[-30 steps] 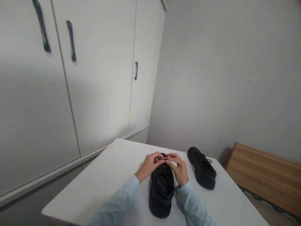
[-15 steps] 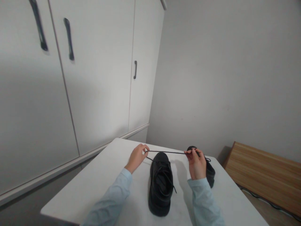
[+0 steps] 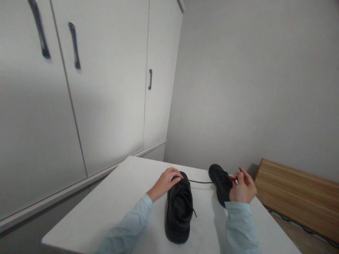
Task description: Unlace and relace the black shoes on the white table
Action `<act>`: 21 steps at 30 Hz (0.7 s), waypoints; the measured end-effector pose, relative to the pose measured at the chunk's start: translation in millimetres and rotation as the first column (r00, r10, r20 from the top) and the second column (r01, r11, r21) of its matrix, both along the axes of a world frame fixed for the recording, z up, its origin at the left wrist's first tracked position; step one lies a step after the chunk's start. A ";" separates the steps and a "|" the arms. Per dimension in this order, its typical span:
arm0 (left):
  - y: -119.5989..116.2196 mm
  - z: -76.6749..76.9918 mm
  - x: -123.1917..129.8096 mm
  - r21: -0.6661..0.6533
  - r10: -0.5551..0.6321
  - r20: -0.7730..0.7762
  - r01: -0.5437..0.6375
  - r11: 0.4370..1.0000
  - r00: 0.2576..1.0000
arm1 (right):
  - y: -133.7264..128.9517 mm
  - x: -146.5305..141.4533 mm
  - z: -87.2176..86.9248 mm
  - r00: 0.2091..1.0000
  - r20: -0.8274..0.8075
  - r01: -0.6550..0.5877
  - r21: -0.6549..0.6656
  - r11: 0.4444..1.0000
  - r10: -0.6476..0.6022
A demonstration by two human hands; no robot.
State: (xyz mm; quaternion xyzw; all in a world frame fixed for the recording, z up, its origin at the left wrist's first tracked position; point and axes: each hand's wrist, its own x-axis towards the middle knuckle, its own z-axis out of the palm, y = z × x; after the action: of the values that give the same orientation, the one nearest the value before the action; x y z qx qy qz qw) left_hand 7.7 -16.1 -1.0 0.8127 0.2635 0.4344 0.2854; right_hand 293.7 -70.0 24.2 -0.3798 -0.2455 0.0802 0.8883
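A black lace-up shoe (image 3: 177, 225) stands on the white table, its toe pointing away from me. My left hand (image 3: 167, 181) is at the toe end, thumb and fingers pinched together at the shoelace by the front eyelets. From there the black shoelace (image 3: 200, 182) stretches to the right, sagging slightly, toward a second black shoe (image 3: 219, 180). My right hand (image 3: 243, 187) is raised beside that second shoe, fingers pinched on the lace's end, and hides part of the shoe's heel. A loose lace end hangs over the first shoe's right side.
The white table (image 3: 106, 208) has its far edge near the wall. White cabinet doors (image 3: 111, 88) with dark handles rise at the left. A wood-grain panel (image 3: 299, 197) stands to the right of the table, with a dark cable (image 3: 299, 225) along its base.
My right hand has moved right, drawing the lace past the second shoe. My left hand has shifted right from beside the shoe onto its toe area, and the lace hangs lower.
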 end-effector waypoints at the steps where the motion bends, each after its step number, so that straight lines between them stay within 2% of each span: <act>1: -0.3 -0.8 1.8 0.054 0.012 -0.052 -0.009 0.998 0.999 | -0.3 1.7 0.0 1.000 0.015 0.022 -0.009 1.000 -0.022; 4: 1.7 -5.7 6.9 0.142 0.044 -0.145 -0.023 0.990 0.989 | 0.8 3.0 -0.6 0.992 0.119 0.046 -0.068 0.997 -0.038; 5: 2.8 -7.6 8.2 0.161 0.048 -0.162 -0.021 0.987 0.986 | 1.4 2.0 -0.5 0.985 0.170 0.032 -0.109 0.993 -0.013; 7: 4.8 -10.7 10.1 0.190 0.052 -0.185 -0.016 0.982 0.981 | 2.2 -2.6 0.5 0.947 0.301 -0.038 -0.243 0.969 0.113; 9: 6.3 -13.0 11.3 0.203 0.051 -0.201 -0.009 0.979 0.978 | 2.7 -10.7 1.9 0.833 0.456 -0.117 -0.409 0.905 0.314; 11: 7.4 -14.8 12.0 0.202 0.044 -0.213 -0.001 0.979 0.976 | 3.1 -21.6 1.7 0.637 0.600 -0.135 -0.532 0.836 0.485; 13: 8.4 -16.5 12.6 0.198 0.034 -0.223 0.011 0.980 0.974 | 4.3 -33.6 -1.4 0.473 0.680 -0.098 -0.591 0.801 0.560; 16: 9.8 -18.6 13.4 0.191 0.024 -0.228 0.020 0.981 0.973 | 7.2 -48.1 -10.5 0.353 0.691 -0.030 -0.666 0.746 0.631; 21: 9.2 -14.8 13.1 0.161 -0.005 -0.233 0.044 0.986 0.972 | 10.1 -58.0 -20.3 0.253 0.690 0.016 -0.704 0.710 0.679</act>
State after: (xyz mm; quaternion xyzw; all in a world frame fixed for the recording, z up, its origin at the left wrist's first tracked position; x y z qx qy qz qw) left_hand 20.8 -7.0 -15.8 0.8820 0.2478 0.3532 0.1896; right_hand 235.7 -59.9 3.9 -0.5389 -0.7450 0.1196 0.3745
